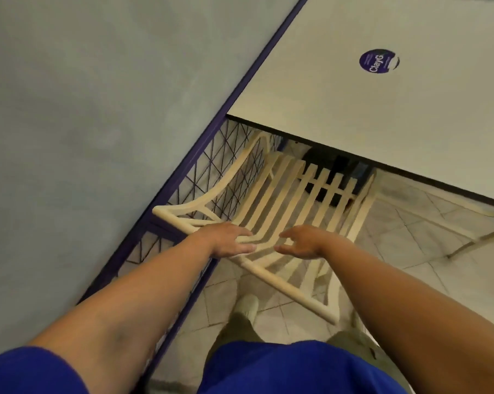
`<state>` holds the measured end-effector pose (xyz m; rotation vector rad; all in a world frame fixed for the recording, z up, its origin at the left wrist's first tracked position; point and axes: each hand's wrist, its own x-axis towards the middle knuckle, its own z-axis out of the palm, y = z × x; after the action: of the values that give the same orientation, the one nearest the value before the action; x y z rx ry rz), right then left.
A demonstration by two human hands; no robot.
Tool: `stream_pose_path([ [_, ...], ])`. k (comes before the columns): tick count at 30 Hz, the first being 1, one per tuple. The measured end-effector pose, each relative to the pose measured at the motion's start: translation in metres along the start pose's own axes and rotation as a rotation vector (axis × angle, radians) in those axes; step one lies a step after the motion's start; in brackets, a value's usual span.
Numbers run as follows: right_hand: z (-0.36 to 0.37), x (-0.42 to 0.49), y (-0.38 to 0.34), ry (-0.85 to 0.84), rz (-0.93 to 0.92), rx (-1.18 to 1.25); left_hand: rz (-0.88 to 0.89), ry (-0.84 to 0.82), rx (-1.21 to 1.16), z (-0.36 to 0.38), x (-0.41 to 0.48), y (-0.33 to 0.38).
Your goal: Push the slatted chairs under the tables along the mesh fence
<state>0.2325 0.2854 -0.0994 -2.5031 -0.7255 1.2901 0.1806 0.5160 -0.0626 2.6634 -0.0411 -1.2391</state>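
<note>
Now my left hand [228,240] rests flat on the slatted chair [282,200] top rail; right hand [302,241] hovers spread beside it. Seat runs ahead beneath the table [382,115], mesh fence [200,177] leftward.

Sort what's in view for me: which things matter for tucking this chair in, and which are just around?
Job: slatted chair, table, mesh fence, left hand flat on the chair's top rail, right hand open above it.

Just around: round sticker, second chair at right, tiled floor.
</note>
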Motion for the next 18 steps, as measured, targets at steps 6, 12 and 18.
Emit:
stream_pose_path([
  [6, -0.028, -0.053, 0.026, -0.034, -0.236, -0.286, -0.216, 0.199, -0.241, 0.040, -0.060, 0.107],
  [12, -0.064, -0.118, 0.003, -0.043, -0.407, -0.562, -0.394, 0.403, -0.444, 0.068, -0.128, 0.170],
  [18, -0.079, -0.164, -0.043, 0.026, -0.545, -0.716, -0.564, 0.586, -0.499, 0.082, -0.196, 0.196],
])
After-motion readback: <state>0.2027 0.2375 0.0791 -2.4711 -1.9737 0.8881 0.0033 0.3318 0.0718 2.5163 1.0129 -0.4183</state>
